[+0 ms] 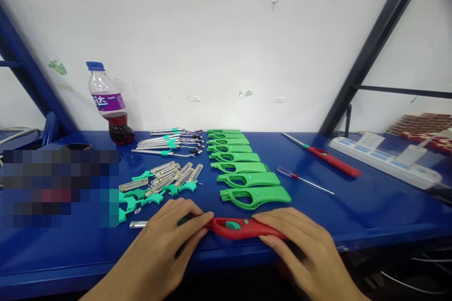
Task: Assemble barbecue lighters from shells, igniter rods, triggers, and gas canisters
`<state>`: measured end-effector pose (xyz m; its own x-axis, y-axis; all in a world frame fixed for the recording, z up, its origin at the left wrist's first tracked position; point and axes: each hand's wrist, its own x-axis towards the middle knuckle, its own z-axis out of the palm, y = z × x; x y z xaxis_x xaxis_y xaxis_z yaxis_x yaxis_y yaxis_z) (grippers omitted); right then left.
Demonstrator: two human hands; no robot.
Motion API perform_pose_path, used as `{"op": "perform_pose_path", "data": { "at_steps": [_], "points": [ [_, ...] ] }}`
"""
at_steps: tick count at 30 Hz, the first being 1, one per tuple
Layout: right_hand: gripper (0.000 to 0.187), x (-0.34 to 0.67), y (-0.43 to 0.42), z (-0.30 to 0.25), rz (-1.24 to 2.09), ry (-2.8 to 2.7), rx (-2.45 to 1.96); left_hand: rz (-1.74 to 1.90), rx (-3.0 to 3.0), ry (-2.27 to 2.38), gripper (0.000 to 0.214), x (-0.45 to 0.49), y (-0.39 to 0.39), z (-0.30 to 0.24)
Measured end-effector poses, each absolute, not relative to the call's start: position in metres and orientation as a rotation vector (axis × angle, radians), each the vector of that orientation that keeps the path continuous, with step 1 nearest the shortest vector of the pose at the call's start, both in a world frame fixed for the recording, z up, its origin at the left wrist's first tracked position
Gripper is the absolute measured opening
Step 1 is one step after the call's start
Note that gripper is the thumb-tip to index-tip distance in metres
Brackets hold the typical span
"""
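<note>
A red lighter body point(236, 228) with a green trigger button lies flat near the front edge of the blue table point(370, 211). My left hand point(165, 240) rests on its left end, fingers curled over the metal nozzle tube point(138, 224) that sticks out to the left. My right hand point(300, 244) presses down on the handle end, fingers closed along it. Just behind lies a column of several green lighter shells point(240, 164).
Left of the shells lie clear gas tubes with teal clips point(165, 178) and metal nozzle rods with wires point(169, 143). A purple-labelled drink bottle point(109, 103) stands at the back left. A finished red lighter point(328, 157), small screwdriver point(303, 179) and white power strip point(384, 162) lie right.
</note>
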<state>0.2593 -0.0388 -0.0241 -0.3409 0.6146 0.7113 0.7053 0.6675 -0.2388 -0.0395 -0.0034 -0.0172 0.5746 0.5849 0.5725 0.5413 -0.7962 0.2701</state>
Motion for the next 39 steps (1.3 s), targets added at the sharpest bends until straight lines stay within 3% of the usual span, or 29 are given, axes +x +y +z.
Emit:
{"op": "perform_pose_path", "data": {
  "at_steps": [13,19,32,39],
  "points": [
    [0.017,0.253,-0.037,-0.028,-0.073,-2.037,-0.981,0.882,2.878,1.121,0.043,-0.042,-0.015,-0.016],
    [0.02,0.251,-0.039,-0.028,-0.083,-2.079,-0.991,0.925,2.889,0.986,0.03,-0.037,-0.011,-0.015],
    [0.032,0.239,-0.043,-0.018,-0.107,-2.185,-0.874,1.133,3.037,0.792,0.026,-0.03,-0.006,-0.012],
    [0.025,0.243,-0.038,-0.018,-0.157,-2.187,-0.887,1.082,3.106,0.92,0.029,-0.031,-0.009,-0.005]
  ]
}}
